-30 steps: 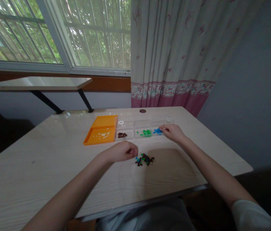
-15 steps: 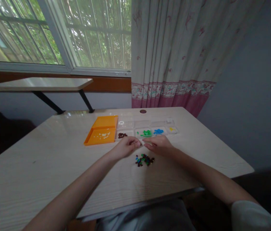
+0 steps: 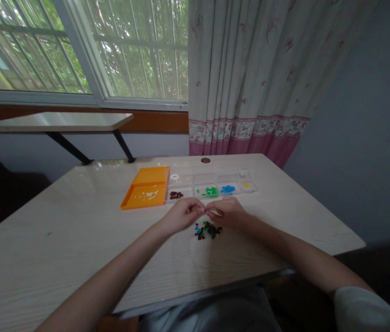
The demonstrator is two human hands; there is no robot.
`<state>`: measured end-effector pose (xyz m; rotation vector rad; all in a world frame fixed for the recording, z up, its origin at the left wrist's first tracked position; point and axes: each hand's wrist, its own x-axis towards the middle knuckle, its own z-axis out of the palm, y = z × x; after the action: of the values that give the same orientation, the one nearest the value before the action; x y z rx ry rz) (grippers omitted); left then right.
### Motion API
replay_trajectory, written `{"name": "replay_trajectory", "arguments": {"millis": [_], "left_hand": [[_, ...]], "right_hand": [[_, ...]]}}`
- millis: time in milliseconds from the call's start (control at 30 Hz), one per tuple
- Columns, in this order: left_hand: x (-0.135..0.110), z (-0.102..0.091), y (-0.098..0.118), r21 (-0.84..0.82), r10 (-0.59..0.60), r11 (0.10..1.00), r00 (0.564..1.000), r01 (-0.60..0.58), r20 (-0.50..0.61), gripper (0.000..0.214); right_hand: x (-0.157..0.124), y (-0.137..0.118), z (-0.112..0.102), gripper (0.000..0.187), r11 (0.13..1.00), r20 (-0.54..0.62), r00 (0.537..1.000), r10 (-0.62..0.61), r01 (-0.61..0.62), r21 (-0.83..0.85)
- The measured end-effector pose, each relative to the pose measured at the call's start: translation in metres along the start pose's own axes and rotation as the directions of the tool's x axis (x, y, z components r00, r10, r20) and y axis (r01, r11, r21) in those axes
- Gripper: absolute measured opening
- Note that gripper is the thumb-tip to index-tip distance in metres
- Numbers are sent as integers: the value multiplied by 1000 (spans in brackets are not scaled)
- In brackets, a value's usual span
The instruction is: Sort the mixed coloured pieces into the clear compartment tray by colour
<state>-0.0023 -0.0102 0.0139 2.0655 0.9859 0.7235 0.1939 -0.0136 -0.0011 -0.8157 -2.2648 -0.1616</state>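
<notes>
My left hand [image 3: 184, 214] and my right hand [image 3: 227, 212] meet fingertip to fingertip over the desk, both pinching. Whatever sits between the fingertips is tiny and dark; its kind cannot be made out. Just below lies a loose pile of small brown, green and blue pieces [image 3: 209, 229]. Beyond the hands stands a clear divided tray [image 3: 204, 177]. Its front compartments hold brown pieces [image 3: 176, 195], green pieces [image 3: 211, 192], blue pieces [image 3: 227, 189] and a few yellow pieces [image 3: 247, 186].
To the tray's left an orange case [image 3: 151, 174] lies open, with white bits [image 3: 148, 195] in its near half. A raised shelf [image 3: 56, 121] on black legs stands at the desk's back left. Behind the desk [image 3: 77, 240] are a window and a curtain [image 3: 246, 69].
My fingertips have come together; a small gap showed between the two hands before. My right hand's fingers have curled into a tighter pinch. The tray, case and pile are unchanged.
</notes>
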Motion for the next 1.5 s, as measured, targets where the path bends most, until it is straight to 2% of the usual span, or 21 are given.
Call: {"name": "replay_trajectory", "arguments": {"millis": [133,400,533,933,1033,1100,1200,1267,1400,1500], "left_hand": [[-3,-3,9,211,119,971,993,-111,-24,24],[-7,-6,7,388,260,891,966,-236,-10,20],[-9,-7,7,427,298,863,954,-272,5,18],[-9,-7,8,424,319,862,947,-279,-25,18],[-8,-13,8,469,331,840,942,-271,-48,16],[-8,-21,8,488,338,837,935,-247,-106,15],[-9,-34,10,484,360,849,902,-211,-239,15],[-9,-39,11,487,382,851,869,-198,-315,14],[-11,-41,12,513,435,834,814,-203,-385,12],[-12,-40,12,521,450,827,804,-211,-388,12]], "right_hand": [[0,2,0,16,1000,12,1000,12,-12,-15],[2,1,-2,16,1000,-12,1000,-10,10,-3],[1,1,-1,19,1000,-13,1000,-1,1,-11],[3,-2,-4,22,998,44,997,58,-58,-5],[2,2,-3,22,994,111,989,100,-104,39],[1,6,-4,20,985,222,968,118,-143,101],[1,10,-6,21,955,427,902,64,-179,235],[0,13,-8,24,933,506,863,10,-190,305],[-1,14,-8,25,904,570,820,-48,-207,373],[0,14,-8,23,897,566,821,-80,-188,401]]}}
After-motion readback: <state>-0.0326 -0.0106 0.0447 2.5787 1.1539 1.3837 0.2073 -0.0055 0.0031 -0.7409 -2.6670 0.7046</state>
